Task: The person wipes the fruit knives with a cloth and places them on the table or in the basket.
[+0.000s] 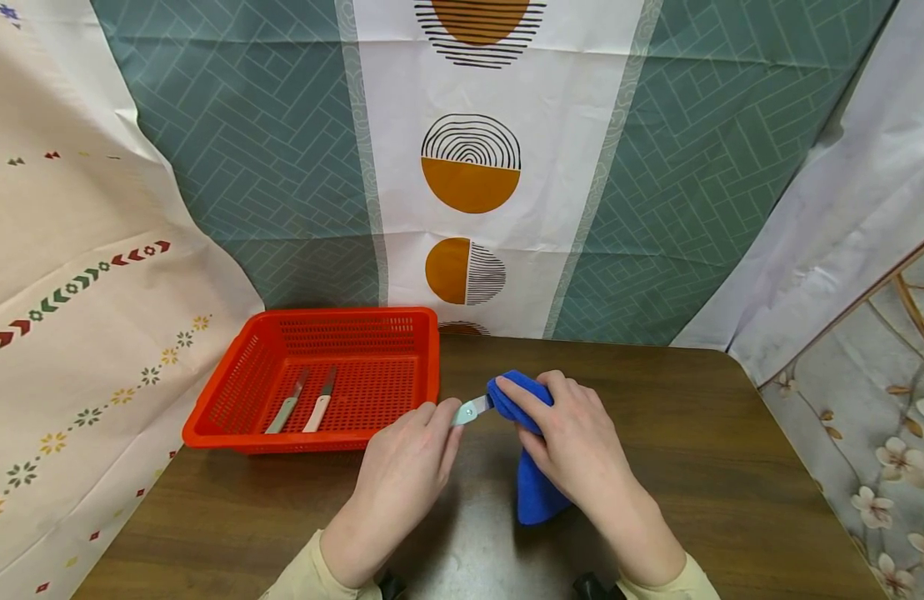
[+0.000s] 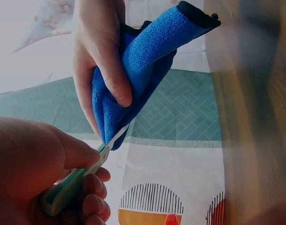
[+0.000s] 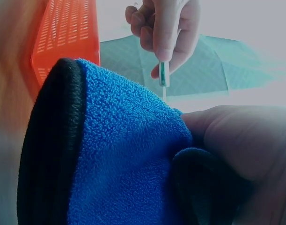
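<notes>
My left hand (image 1: pixel 407 457) grips the pale green handle of a folding knife (image 1: pixel 471 411), its fingers curled round it. The short metal blade points right, and most of it is hidden inside a blue cloth (image 1: pixel 540 492). My right hand (image 1: pixel 579 437) pinches the folded cloth (image 2: pixel 143 61) around the blade, with the loose end hanging below. In the left wrist view, a bit of blade shows between the handle (image 2: pixel 70 187) and the cloth. From the right wrist view, the cloth's dark-edged fold (image 3: pixel 128 136) fills the foreground.
A red plastic basket (image 1: pixel 199 435) stands at the left on the wooden table (image 1: pixel 701 467). Two knives lie inside it, one with a grey-green handle (image 1: pixel 282 415), the other with a pinkish-white handle (image 1: pixel 317 414). Patterned fabric (image 1: pixel 476 225) hangs behind the table.
</notes>
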The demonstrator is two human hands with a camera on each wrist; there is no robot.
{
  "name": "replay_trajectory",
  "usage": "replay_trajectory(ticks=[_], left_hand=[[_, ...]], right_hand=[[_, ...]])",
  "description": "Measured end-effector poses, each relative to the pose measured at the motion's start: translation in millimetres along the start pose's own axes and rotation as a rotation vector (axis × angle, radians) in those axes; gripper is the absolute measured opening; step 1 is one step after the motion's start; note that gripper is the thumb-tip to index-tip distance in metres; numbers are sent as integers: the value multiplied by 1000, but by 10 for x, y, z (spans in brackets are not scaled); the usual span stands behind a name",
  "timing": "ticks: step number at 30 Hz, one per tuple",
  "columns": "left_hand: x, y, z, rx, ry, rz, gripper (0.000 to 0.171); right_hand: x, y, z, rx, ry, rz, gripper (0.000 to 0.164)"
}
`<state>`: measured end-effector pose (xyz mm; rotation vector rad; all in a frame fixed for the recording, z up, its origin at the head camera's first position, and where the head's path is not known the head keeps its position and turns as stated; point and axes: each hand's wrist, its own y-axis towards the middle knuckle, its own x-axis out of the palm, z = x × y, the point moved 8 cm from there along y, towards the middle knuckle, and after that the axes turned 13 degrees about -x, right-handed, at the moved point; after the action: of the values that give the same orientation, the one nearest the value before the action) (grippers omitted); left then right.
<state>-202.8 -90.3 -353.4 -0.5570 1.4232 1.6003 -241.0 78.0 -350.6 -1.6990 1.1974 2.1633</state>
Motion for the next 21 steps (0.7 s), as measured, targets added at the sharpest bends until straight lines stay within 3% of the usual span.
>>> replay_trajectory(ticks=[21], left_hand=[[-10,4,-10,1,-3,4,26]], right_hand=[[3,-43,174,35,-11,10,67]])
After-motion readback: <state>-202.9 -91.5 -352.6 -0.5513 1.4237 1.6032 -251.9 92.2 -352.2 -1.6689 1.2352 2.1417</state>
